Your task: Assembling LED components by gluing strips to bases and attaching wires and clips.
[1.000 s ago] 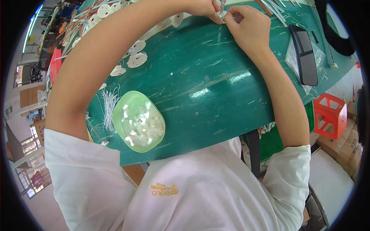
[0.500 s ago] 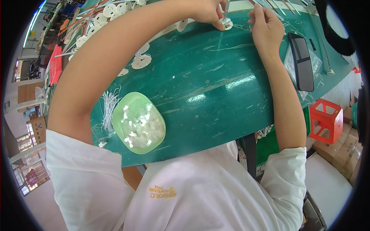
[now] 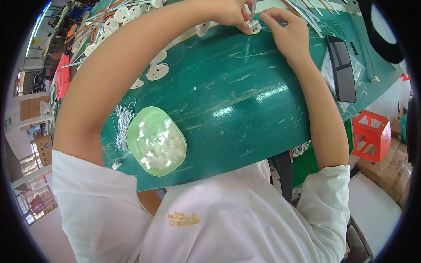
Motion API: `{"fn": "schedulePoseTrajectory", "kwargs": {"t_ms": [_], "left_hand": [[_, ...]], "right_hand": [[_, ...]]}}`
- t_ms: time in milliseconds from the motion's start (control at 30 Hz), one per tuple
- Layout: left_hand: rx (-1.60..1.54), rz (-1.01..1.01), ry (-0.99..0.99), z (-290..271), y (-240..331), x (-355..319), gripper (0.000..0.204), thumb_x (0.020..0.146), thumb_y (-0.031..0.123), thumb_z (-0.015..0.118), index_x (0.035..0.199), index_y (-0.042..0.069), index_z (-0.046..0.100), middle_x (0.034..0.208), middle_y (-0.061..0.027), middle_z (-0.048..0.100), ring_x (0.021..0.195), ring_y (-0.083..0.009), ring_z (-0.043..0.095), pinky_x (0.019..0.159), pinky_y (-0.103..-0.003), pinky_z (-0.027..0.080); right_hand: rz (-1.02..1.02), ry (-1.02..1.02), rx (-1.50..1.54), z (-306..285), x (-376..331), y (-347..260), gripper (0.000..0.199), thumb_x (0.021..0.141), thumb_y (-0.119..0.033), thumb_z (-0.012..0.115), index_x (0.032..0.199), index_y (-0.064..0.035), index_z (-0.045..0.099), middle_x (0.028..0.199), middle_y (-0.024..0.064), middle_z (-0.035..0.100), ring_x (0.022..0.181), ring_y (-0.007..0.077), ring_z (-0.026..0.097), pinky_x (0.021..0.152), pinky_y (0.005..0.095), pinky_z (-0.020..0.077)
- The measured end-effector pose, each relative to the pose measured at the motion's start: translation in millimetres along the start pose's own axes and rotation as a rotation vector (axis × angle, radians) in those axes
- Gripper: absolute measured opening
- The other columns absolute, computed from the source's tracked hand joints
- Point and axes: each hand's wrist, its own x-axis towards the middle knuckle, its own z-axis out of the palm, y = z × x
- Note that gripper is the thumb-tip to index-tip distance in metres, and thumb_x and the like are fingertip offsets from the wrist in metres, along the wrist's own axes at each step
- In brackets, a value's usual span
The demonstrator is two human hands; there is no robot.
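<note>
At the far left edge of the green worktable [image 3: 245,109], a red mesh item [image 3: 62,81] lies beside a spread of white round discs [image 3: 158,71] that runs along the table's upper left rim. Nearer the person, a loose bunch of thin white wires [image 3: 124,122] lies just beside a pale green bowl [image 3: 156,141] filled with small white plastic pieces; the bowl sits close to the near edge of the table, well apart from both hands. The left forearm crosses above this area and hides part of the row of discs behind it. At the far edge of the table, the left hand [image 3: 230,13] has its fingers curled and its fingertips pressed down on a small white disc [image 3: 253,27] that lies on the table surface with a thin upright stem rising from it. The right hand [image 3: 287,33] meets it from the other side, thumb and forefinger pinched at the same disc; the fingers cover most of the piece, so its detail cannot be told. Pale strips [image 3: 307,8] lie at the top edge beyond the right hand. Right of the right forearm, a long black flat device [image 3: 342,68] rests on a clear plastic bag. Off the table, lower right, stands a red open-frame box [image 3: 370,133], with cardboard boxes [image 3: 388,168] beside it.
</note>
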Motion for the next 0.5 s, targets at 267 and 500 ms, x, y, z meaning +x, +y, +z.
{"fn": "schedulePoseTrajectory", "kwargs": {"t_ms": [267, 500], "left_hand": [[-0.003, 0.072, 0.013, -3, -5, -2, 0.033, 0.059, 0.024, 0.085, 0.080, 0.003, 0.070, 0.070, -0.0132, 0.069, 0.064, -0.0241, 0.068, 0.063, -0.033, 0.054], [0.133, 0.377, 0.269, 5, 0, -15, 0.029, 0.065, 0.027, 0.078, 0.081, 0.004, 0.071, 0.070, -0.0141, 0.068, 0.064, -0.0251, 0.068, 0.063, -0.033, 0.054]], "right_hand": [[-0.144, -0.062, -0.247, -5, -8, -21, 0.026, 0.077, -0.023, 0.076, 0.098, -0.0080, 0.072, 0.085, 0.0051, 0.070, 0.076, 0.0129, 0.064, 0.069, 0.0256, 0.0497], [-0.188, -0.105, -0.177, 0, -10, -15, 0.030, 0.075, -0.019, 0.078, 0.103, -0.0080, 0.072, 0.089, 0.0056, 0.071, 0.079, 0.0151, 0.066, 0.072, 0.0274, 0.0516]]}}
